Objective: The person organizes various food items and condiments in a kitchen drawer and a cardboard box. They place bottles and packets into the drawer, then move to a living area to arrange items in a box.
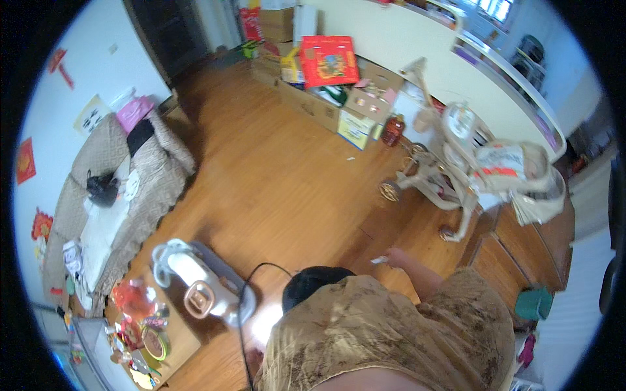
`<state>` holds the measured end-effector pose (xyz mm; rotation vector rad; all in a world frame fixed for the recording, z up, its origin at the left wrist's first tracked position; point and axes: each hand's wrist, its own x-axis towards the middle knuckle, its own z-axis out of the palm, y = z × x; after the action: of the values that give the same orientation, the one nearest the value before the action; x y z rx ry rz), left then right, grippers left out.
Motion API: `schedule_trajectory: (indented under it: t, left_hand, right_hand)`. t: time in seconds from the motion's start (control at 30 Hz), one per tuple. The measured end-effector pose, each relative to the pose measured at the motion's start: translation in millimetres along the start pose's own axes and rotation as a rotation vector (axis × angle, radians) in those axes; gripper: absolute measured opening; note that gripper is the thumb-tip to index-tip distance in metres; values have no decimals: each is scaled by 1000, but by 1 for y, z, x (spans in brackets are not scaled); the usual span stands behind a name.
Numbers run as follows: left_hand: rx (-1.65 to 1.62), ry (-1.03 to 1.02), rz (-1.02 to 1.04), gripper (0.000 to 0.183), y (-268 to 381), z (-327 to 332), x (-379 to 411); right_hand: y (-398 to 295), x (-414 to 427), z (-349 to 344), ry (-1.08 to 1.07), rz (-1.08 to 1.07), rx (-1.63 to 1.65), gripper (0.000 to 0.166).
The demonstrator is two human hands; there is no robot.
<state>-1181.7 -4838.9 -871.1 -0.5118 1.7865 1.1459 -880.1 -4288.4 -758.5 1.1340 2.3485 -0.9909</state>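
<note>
My right hand (395,257) is shut on a small white piece (378,260), perhaps paper, low over the wood floor. Beside my brown patterned clothing (357,327), at its left edge, a blurred skin-coloured patch may be my left hand (255,357); what it holds cannot be made out. A dark rounded thing (318,283) shows just past the clothing. To the left stands a white and grey object with a copper-coloured ring (199,299), its kind unclear. A black cord (240,313) curves past it, and a bright glare lies on the floor.
A covered sofa (146,195) lines the left wall. A low table (188,342) holds a red bag and a bowl. A beige stroller (440,181) stands right, near wooden steps (513,249) and a green bin (534,303). Cardboard boxes (313,110) line the far wall.
</note>
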Motion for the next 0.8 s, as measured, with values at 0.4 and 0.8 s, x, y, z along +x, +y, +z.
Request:
schedule_trajectory:
  t: [0.4,0.8]
  left_hand:
    - [333,-185,742,22,446,209,116]
    - [85,170,69,24,406,132,200]
  right_hand:
    - [92,137,60,50,27,-4,22]
    - [-111,521,-262,161,-23,23,31]
